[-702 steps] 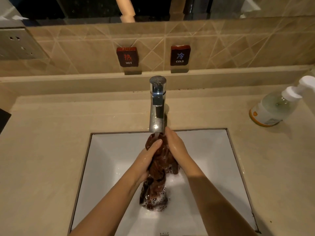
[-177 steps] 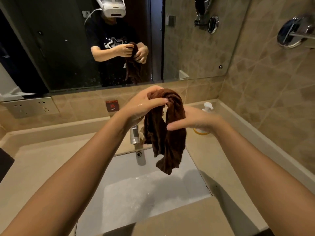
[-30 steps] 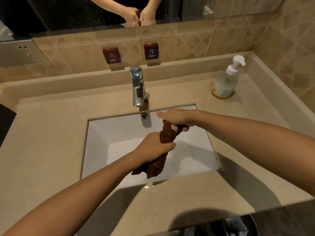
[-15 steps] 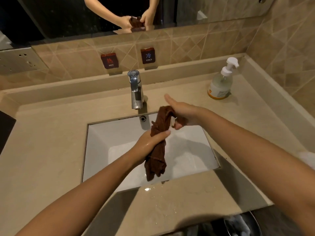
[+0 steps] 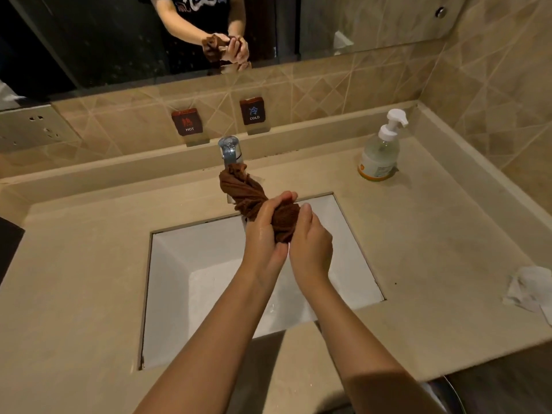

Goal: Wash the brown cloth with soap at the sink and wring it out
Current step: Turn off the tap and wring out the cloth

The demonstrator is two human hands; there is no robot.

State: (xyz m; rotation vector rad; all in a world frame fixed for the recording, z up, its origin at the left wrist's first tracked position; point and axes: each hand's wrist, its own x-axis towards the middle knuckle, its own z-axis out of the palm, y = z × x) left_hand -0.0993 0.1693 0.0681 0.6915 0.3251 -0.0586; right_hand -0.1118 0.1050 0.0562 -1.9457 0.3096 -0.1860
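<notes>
Over the sink (image 5: 194, 249), beige counter (image 5: 89, 264), left hand (image 5: 265, 234) and right hand (image 5: 310, 246) fingers clutching twisted brown cloth (image 5: 248, 189)

My left hand (image 5: 265, 234) and right hand (image 5: 310, 249) are bare, the left one glistening wet, and my forearms (image 5: 209, 339) are uncovered. The mirror (image 5: 89, 40) on the far wall shows my black short-sleeved T-shirt (image 5: 209, 16) with a white printed graphic across the chest.
</notes>
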